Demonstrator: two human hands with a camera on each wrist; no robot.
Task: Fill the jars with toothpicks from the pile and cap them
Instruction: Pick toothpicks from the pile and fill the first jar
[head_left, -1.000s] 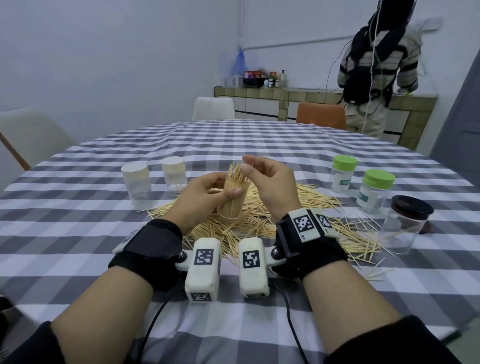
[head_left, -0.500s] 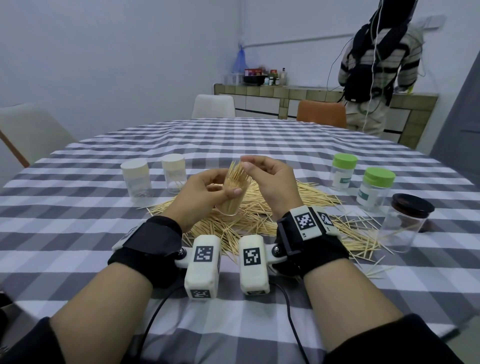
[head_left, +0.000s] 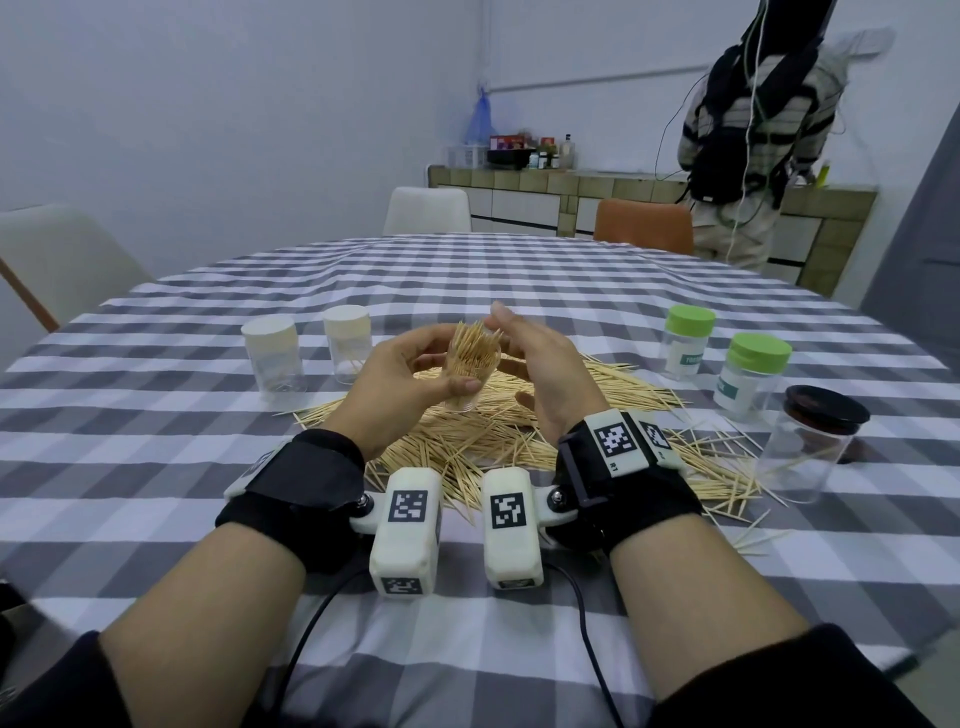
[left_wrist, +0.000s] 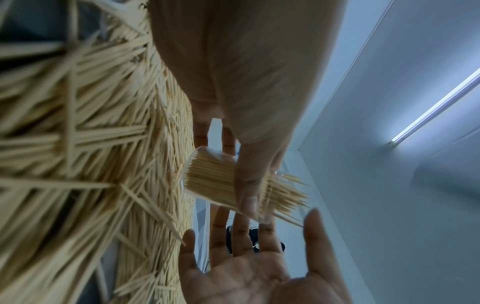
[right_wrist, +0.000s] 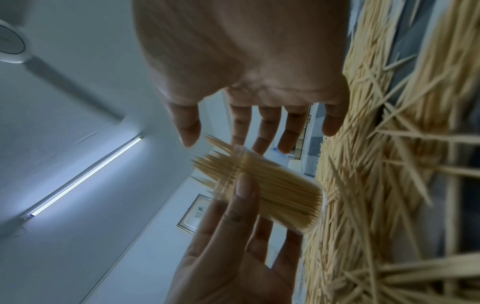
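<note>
A small clear jar (head_left: 470, 371), packed with upright toothpicks that stick out of its uncapped mouth, is gripped by my left hand (head_left: 452, 358) above the toothpick pile (head_left: 519, 431). In the left wrist view my thumb lies across the jar (left_wrist: 215, 181). My right hand (head_left: 511, 358) is open just right of the jar, fingers straight, palm facing it and holding nothing. The right wrist view shows the jar (right_wrist: 275, 193) tilted, with my right hand's fingertips (right_wrist: 259, 131) close to the toothpick tips.
Two white-capped jars (head_left: 272, 353) (head_left: 347, 343) stand at the left, two green-capped jars (head_left: 688, 340) (head_left: 753, 374) and a dark-lidded jar (head_left: 815, 441) at the right. A person (head_left: 748, 130) stands at the counter behind the checked table (head_left: 156, 467).
My right hand has let go of the toothpick tips at the jar's mouth and opened flat beside it. My left hand keeps holding the jar.
</note>
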